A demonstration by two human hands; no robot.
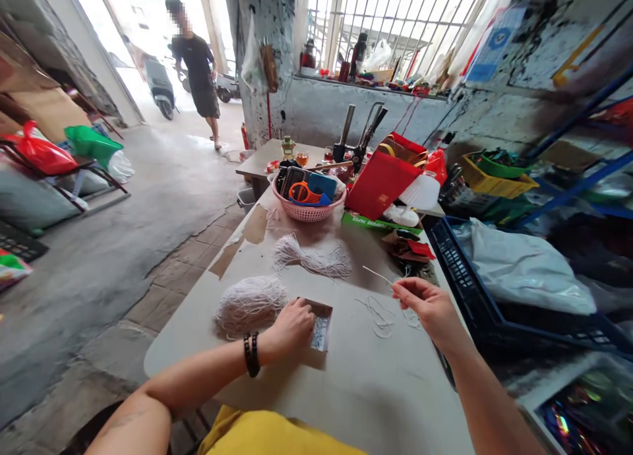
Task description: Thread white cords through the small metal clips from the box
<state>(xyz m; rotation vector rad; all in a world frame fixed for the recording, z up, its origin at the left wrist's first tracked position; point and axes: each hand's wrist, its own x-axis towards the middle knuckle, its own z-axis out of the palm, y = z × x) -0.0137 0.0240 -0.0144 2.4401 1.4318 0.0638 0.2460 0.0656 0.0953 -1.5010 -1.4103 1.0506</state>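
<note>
From my remote seat, I start at the left of the table (190,339), where a fluffy heap of white cord (251,303) lies just beside the left hand. It looks light and soft, likely to tangle, so I would draw one strand by its end rather than grab the pile. The left hand (297,324) reaches down into the open box (327,339), fingers curled; I cannot tell whether they have hold of anything. Beyond it, on the far side, lies a second hank (312,258), pinched in at its waist, which seems the natural grip. The small pale pieces (320,328) in the box look light and easy to spill, best taken singly by fingertip. Further right, a loose loop of cord (380,318) lies flat. At the right, the right hand (419,302) pinches a single strand (377,273) between thumb and fingertips; its free end points left and far, fairly straight, so I judge it slightly stiff. Holding close to the tip should limit bending.
</note>
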